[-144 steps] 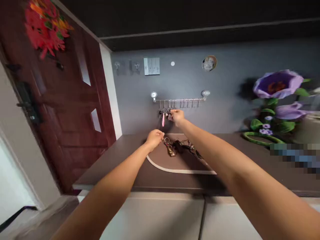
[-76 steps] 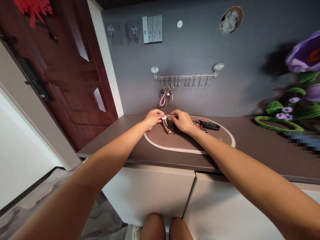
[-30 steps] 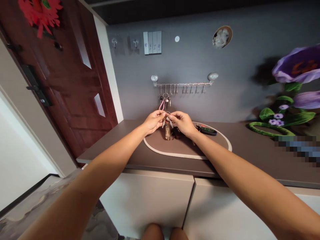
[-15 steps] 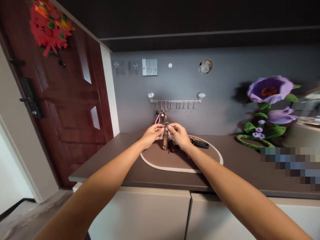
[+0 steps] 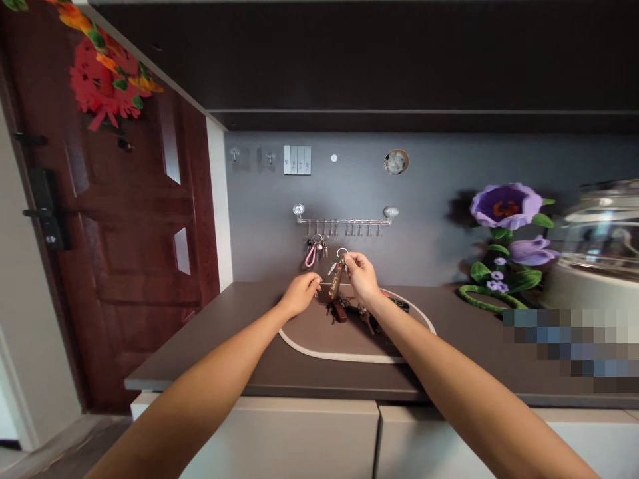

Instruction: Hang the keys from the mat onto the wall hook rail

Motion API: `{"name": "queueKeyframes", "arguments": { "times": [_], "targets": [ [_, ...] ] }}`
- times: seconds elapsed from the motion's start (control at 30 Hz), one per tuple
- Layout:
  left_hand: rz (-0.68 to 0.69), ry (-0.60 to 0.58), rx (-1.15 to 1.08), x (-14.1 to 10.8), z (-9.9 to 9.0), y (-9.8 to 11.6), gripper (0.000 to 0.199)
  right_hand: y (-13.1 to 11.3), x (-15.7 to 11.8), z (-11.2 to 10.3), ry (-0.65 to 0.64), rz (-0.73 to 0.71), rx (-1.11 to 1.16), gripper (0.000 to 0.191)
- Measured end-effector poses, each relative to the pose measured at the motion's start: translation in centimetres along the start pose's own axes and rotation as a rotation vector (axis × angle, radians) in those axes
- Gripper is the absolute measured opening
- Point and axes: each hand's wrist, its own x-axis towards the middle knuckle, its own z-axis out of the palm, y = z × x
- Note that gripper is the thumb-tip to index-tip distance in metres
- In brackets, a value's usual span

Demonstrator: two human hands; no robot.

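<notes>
My right hand (image 5: 362,274) pinches a bunch of keys by its metal ring (image 5: 342,253), just in front of the hook rail. A brown strap tag marked "Love" (image 5: 335,283) and a silver key hang tilted from that ring. To the left and a little lower, my left hand (image 5: 301,293) is apart from the bunch, its fingers curled together; what they hold, if anything, is hidden. Below lie more keys with a dark red fob (image 5: 340,311) on an oval brown mat (image 5: 319,342) with a pale rim. A black fob with green marks (image 5: 401,304) is partly behind my right wrist.
A clear hook rail (image 5: 344,221) on suction cups bears another key bunch with a pink loop (image 5: 310,255) at its left end. Purple fabric flowers (image 5: 506,206) and a glass-topped appliance (image 5: 599,246) stand right. A dark shelf (image 5: 374,66) overhangs the counter (image 5: 200,339).
My left hand has let go of the key ring and dropped down to the left. The right hand keeps the bunch, now swung tilted. The view has tipped upward.
</notes>
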Motion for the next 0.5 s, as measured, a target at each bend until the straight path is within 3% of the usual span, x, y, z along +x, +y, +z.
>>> {"name": "queueKeyframes", "arguments": {
  "times": [0.27, 0.5],
  "targets": [
    [0.027, 0.015, 0.107, 0.2, 0.1, -1.2, 0.026, -0.6, 1.4, 0.9, 0.039, 0.121, 0.065, 0.016],
    [0.007, 0.015, 0.159, 0.1, 0.0, -1.7, 0.024, -1.1, 4.2, 2.3, 0.084, 0.124, 0.065, 0.005]
  ]
}}
